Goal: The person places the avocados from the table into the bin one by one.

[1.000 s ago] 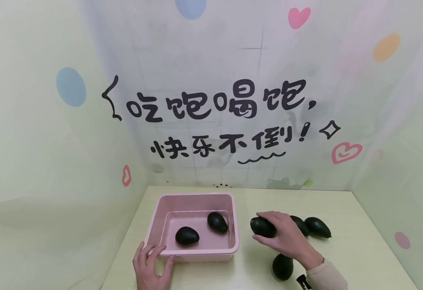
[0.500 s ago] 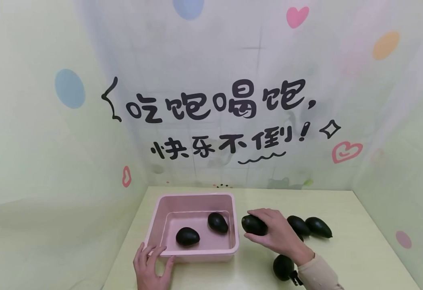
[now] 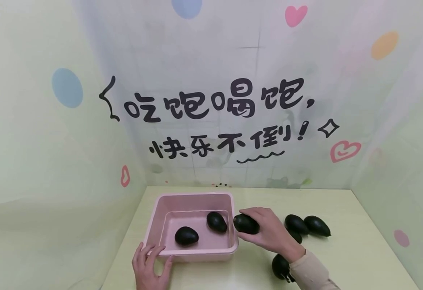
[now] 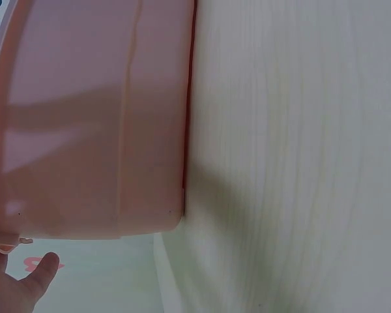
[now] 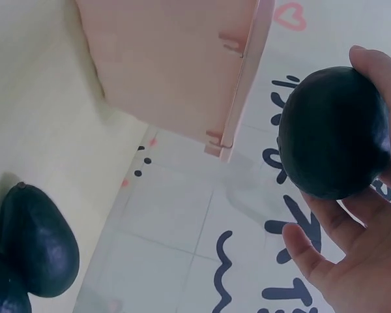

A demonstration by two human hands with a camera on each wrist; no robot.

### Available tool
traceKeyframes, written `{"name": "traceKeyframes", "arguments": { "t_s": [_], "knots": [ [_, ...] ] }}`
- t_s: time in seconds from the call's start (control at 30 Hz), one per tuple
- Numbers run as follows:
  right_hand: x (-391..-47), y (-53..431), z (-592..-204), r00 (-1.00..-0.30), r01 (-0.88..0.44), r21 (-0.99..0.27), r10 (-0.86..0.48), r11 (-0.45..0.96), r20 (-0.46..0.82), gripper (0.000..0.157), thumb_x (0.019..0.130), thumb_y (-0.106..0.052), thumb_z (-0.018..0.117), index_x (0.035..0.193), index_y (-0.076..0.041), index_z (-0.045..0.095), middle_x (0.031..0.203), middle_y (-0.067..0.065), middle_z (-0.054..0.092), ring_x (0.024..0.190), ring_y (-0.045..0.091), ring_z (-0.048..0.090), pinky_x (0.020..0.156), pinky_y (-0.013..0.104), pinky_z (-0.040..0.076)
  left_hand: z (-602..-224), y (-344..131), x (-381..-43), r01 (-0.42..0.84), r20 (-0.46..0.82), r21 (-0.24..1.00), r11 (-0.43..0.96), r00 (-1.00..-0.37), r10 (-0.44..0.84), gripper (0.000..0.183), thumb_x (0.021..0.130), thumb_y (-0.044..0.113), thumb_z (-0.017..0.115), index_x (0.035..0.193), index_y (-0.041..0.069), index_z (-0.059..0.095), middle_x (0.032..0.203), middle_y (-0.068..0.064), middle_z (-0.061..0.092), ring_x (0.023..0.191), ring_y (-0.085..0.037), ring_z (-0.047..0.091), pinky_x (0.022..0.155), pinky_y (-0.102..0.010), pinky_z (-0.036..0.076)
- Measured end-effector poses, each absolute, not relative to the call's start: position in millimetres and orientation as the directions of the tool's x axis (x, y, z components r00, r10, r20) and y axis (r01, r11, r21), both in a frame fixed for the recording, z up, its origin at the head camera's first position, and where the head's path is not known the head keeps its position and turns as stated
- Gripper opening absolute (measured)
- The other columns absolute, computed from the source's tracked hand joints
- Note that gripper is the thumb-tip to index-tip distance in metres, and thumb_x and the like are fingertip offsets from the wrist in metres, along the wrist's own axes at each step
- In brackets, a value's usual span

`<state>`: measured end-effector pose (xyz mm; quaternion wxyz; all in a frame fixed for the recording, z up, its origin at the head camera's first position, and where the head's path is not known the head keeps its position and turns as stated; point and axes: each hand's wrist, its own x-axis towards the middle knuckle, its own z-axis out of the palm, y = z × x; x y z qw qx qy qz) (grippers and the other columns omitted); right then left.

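Observation:
My right hand holds a dark green avocado in the air by the right rim of the pink plastic bin. In the right wrist view the fingers and thumb lie round the avocado, with one finger away from it. My left hand holds the bin's front left rim, fingers over the edge and thumb at the front wall; the left wrist view shows only part of that hand. Inside the bin two avocados lie apart on the bottom.
Several more avocados lie on the pale wooden table to the right. One avocado sits nearer the front, partly behind the right forearm. A printed cloth wall encloses the table's back and sides.
My right hand has carried the avocado leftward from above the table to the bin's right rim. The left hand and the two avocados in the bin stay in place.

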<state>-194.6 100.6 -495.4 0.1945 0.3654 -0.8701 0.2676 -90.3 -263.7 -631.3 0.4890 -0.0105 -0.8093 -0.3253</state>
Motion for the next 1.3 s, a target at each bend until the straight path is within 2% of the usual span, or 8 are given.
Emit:
{"name": "traceKeyframes", "arguments": {
  "t_s": [0.23,0.53,0.77,0.9,1.07,1.13,1.27,1.3],
  "knots": [
    [-199,91,-491,-0.638,-0.761,-0.326,-0.554,0.561,0.535,0.055,0.081,-0.044,0.092,0.125,-0.016,0.075,0.118,-0.003,0.079,0.108,0.014,0.074,0.092,0.044,0.062,-633,-262,-92,0.336,0.807,0.51,0.792,-0.506,-0.305,0.063,0.097,0.07,0.063,0.101,0.008,0.077,0.113,-0.023,0.066,0.137,-0.041,0.044,0.124,-0.021,0.019],
    [-202,79,-487,-0.629,-0.773,-0.34,-0.579,0.535,0.519,0.055,0.08,-0.042,0.094,0.126,-0.019,0.075,0.118,-0.003,0.078,0.108,0.014,0.074,0.092,0.045,0.061,-633,-263,-93,0.342,0.814,0.502,0.794,-0.498,-0.3,0.065,0.097,0.071,0.062,0.1,0.008,0.077,0.112,-0.024,0.066,0.133,-0.046,0.045,0.124,-0.022,0.019],
    [-200,71,-484,-0.635,-0.771,-0.34,-0.608,0.539,0.477,0.055,0.085,-0.05,0.088,0.13,-0.02,0.074,0.12,-0.002,0.077,0.11,0.014,0.073,0.095,0.046,0.06,-634,-265,-91,0.333,0.806,0.511,0.793,-0.505,-0.307,0.068,0.097,0.073,0.06,0.101,0.008,0.077,0.113,-0.024,0.066,0.136,-0.042,0.044,0.122,-0.016,0.02],
    [-199,65,-482,-0.64,-0.767,-0.345,-0.605,0.541,0.474,0.058,0.085,-0.05,0.088,0.132,-0.018,0.073,0.122,0.0,0.077,0.112,0.017,0.072,0.097,0.047,0.059,-632,-265,-92,0.344,0.815,0.5,0.795,-0.497,-0.297,0.065,0.097,0.071,0.062,0.101,0.008,0.077,0.113,-0.023,0.066,0.137,-0.04,0.044,0.125,-0.021,0.02],
    [-201,56,-482,-0.637,-0.77,-0.352,-0.61,0.532,0.472,0.059,0.084,-0.049,0.089,0.131,-0.018,0.073,0.122,0.0,0.077,0.112,0.016,0.072,0.098,0.047,0.059,-628,-263,-88,0.32,0.791,0.519,0.793,-0.531,-0.303,0.063,0.097,0.068,0.064,0.103,0.007,0.076,0.114,-0.024,0.065,0.14,-0.037,0.042,0.125,-0.025,0.018],
    [-202,53,-481,-0.639,-0.769,-0.352,-0.612,0.534,0.466,0.058,0.084,-0.05,0.088,0.131,-0.019,0.073,0.121,-0.001,0.077,0.111,0.015,0.072,0.098,0.046,0.058,-627,-263,-87,0.309,0.779,0.531,0.789,-0.546,-0.31,0.064,0.097,0.069,0.064,0.103,0.006,0.076,0.115,-0.025,0.064,0.144,-0.031,0.04,0.125,-0.024,0.017],
    [-204,49,-479,-0.635,-0.771,-0.346,-0.615,0.534,0.467,0.058,0.084,-0.051,0.088,0.129,-0.018,0.073,0.118,-0.003,0.077,0.105,0.013,0.072,0.096,0.045,0.059,-627,-263,-89,0.328,0.798,0.51,0.796,-0.526,-0.294,0.062,0.097,0.067,0.065,0.102,0.007,0.077,0.114,-0.024,0.066,0.14,-0.037,0.043,0.126,-0.024,0.018],
    [-204,48,-478,-0.634,-0.773,-0.345,-0.616,0.533,0.467,0.058,0.084,-0.05,0.088,0.129,-0.018,0.073,0.117,-0.003,0.078,0.104,0.013,0.072,0.096,0.045,0.059,-626,-263,-90,0.328,0.8,0.505,0.798,-0.524,-0.292,0.066,0.098,0.07,0.062,0.102,0.006,0.077,0.114,-0.024,0.066,0.14,-0.036,0.043,0.126,-0.024,0.017]
  ]
}}
